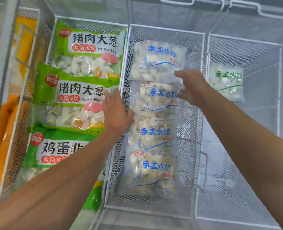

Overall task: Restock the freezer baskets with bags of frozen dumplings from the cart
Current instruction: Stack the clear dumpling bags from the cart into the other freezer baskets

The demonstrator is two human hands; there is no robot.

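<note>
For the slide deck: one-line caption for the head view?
Both hands, left hand and right hand, straighten four blue-print dumpling bags in the middle wire basket.

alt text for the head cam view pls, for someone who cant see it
Two bare hands reach into a middle wire freezer basket holding four clear, blue-printed dumpling bags in a row; the right hand touches the second bag, the left hand lies open at the basket's left wall. Green bags fill the left basket.
</note>
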